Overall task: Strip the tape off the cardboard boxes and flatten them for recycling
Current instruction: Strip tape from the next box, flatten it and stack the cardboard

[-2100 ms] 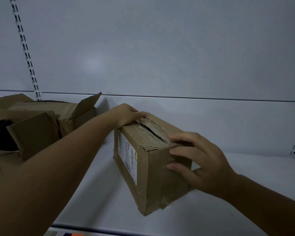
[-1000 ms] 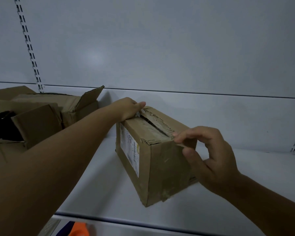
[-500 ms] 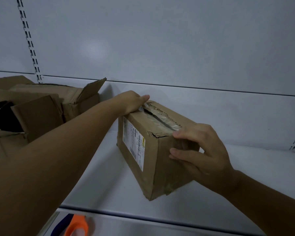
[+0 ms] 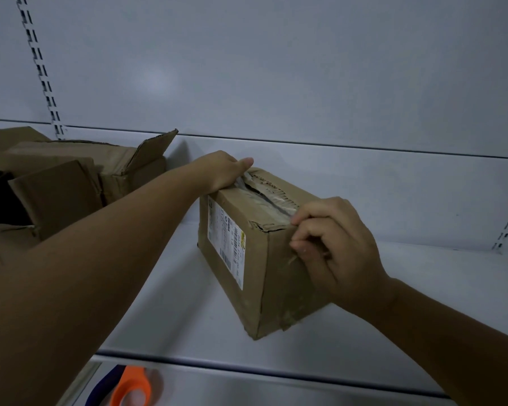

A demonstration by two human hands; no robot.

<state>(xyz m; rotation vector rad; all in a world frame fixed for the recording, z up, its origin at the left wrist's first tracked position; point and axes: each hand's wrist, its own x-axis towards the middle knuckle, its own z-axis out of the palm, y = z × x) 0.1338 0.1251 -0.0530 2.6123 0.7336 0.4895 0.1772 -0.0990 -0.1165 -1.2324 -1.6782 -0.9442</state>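
Observation:
A brown cardboard box (image 4: 264, 276) with a white shipping label (image 4: 226, 244) stands on the white shelf (image 4: 165, 303). Clear tape (image 4: 264, 200) runs along its torn top seam. My left hand (image 4: 220, 171) holds the far top corner of the box, fingers curled over the edge. My right hand (image 4: 338, 250) is at the near top edge, its curled fingertips pinching at the tape end there. What lies between those fingertips is too small to make out.
Several opened cardboard boxes (image 4: 71, 177) are piled on the shelf at the left, with something black (image 4: 0, 200) among them. An orange and blue tape roll (image 4: 129, 388) lies below the shelf's front edge. The shelf back panel is close behind.
My right hand shifted from lying on the box's end face to picking at the tape at the top edge with curled fingers. My left hand stayed on the far corner. The camera tilted slightly down.

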